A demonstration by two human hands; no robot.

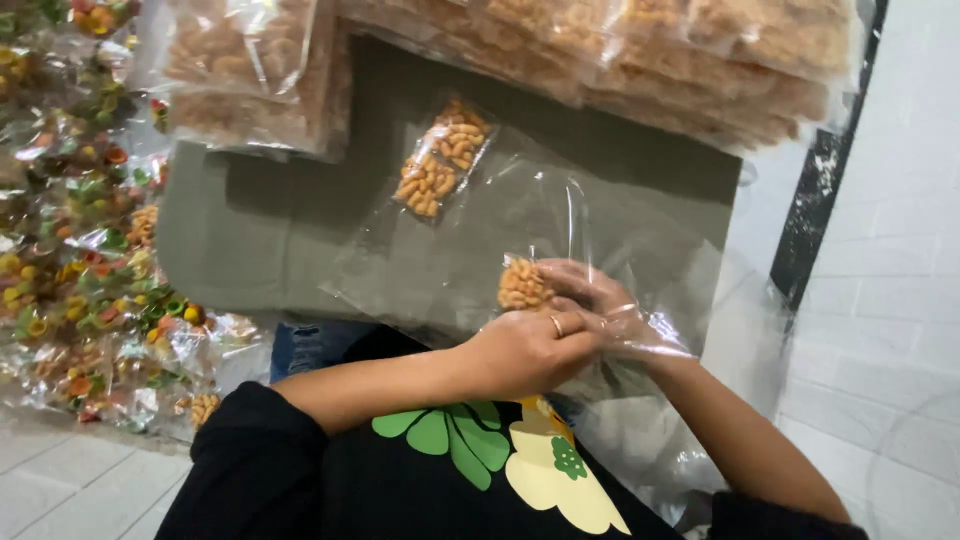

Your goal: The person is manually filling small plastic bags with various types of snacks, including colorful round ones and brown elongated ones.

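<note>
**Two hands, one small snack packet inside a clear bag**

Black sleeves and two bare forearms lead up to the hands at centre. Left hand [525,350], ring on one finger, is closed over the mouth of a large clear plastic bag [600,230]. Right hand [600,300] is inside that bag, fingers pinching one small packet of orange snacks [522,285]. One more twin packet of the same snacks [442,158] lies farther off, on the grey mat [260,230]. Along the mat's far edge sit stacked big bags of orange snacks [700,50]. Many colourful snack packets [80,260] crowd the left edge. White tiled floor [880,330] lies open on the right.
</note>
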